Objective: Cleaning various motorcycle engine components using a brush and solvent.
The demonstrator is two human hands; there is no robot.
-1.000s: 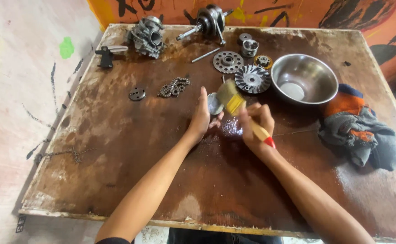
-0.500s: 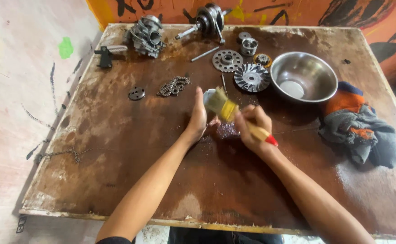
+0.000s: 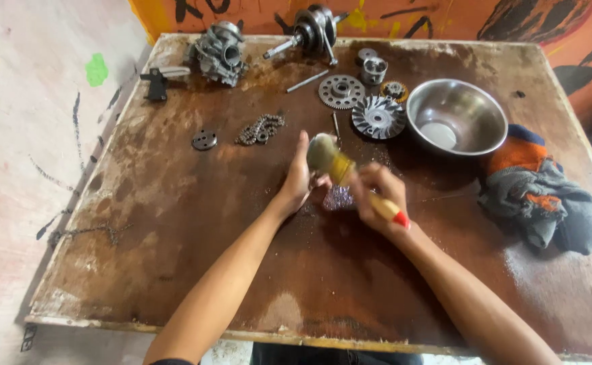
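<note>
The right hand (image 3: 377, 186) is closed around the handle of a brush (image 3: 340, 169), whose red-tipped end sticks out past the wrist while the pale bristles point up and to the left. The bristles sit just beside the fingers of the left hand (image 3: 301, 177). That left hand is held edge-up with its fingers fairly straight, pressed against a small metal part (image 3: 338, 198) that lies on the counter (image 3: 174, 236) between the two hands; how tightly it grips the part cannot be told, since the hands and the blur hide most of it.

Behind the hands, on the dark, stained counter, lie a finned disc (image 3: 377, 117), a toothed gear (image 3: 341, 90) and a steel bowl (image 3: 457, 116) to their right. A short chain (image 3: 260, 128) and a small round plate (image 3: 204, 140) lie to the left. Along the far edge stand an engine casing (image 3: 219, 53) and a crankshaft (image 3: 313, 28), with a thin rod (image 3: 307, 81) near them. A bundle of rags (image 3: 536, 192) in grey and orange lies by the right edge, well apart from the hands.
</note>
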